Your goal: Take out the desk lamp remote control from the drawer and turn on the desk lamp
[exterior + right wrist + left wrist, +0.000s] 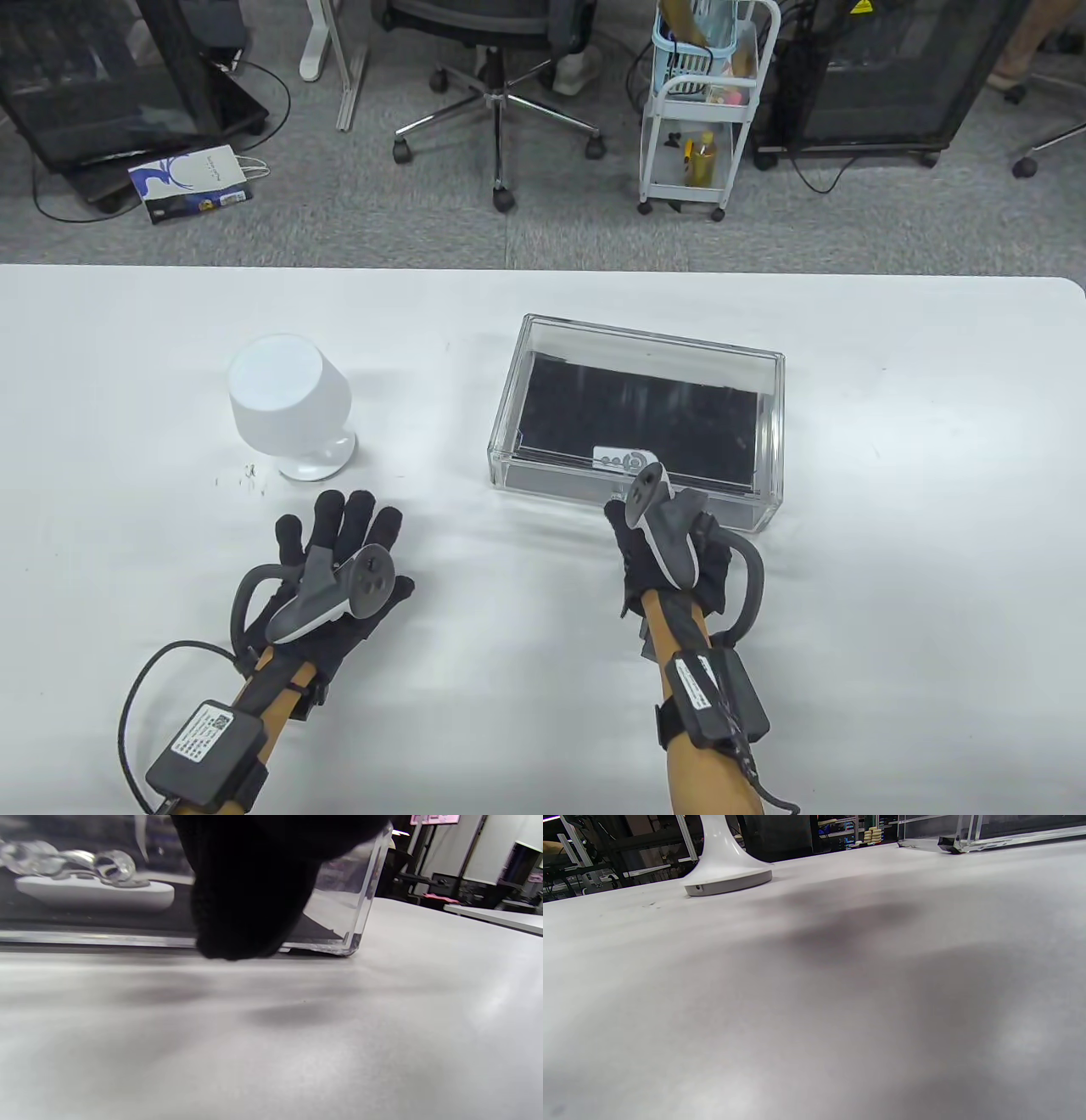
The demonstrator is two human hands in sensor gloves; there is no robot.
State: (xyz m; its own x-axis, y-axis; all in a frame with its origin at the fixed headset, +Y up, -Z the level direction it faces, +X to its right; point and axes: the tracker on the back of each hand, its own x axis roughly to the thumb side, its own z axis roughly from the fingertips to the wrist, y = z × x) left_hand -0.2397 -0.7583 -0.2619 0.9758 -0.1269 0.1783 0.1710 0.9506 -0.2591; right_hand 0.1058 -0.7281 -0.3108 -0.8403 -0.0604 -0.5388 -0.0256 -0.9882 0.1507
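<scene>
The white desk lamp [288, 407] stands on the table at the left; its base also shows in the left wrist view [725, 878]. The clear acrylic drawer box [768, 424] lies at the centre right, closed. The white remote control [622, 459] lies inside on a black liner near the front wall; it also shows in the right wrist view [93, 893]. My left hand [344, 531] rests flat on the table in front of the lamp, fingers spread, holding nothing. My right hand [649, 509] is at the drawer's front face; its gloved fingers [250, 908] hang just in front of the clear wall, holding nothing.
A clear knob [111, 866] sits on the drawer front, left of my right fingers. The table's far edge [543, 270] runs behind the lamp and box. Small dark specks [250, 471] lie left of the lamp base. An office chair and a cart stand on the floor beyond.
</scene>
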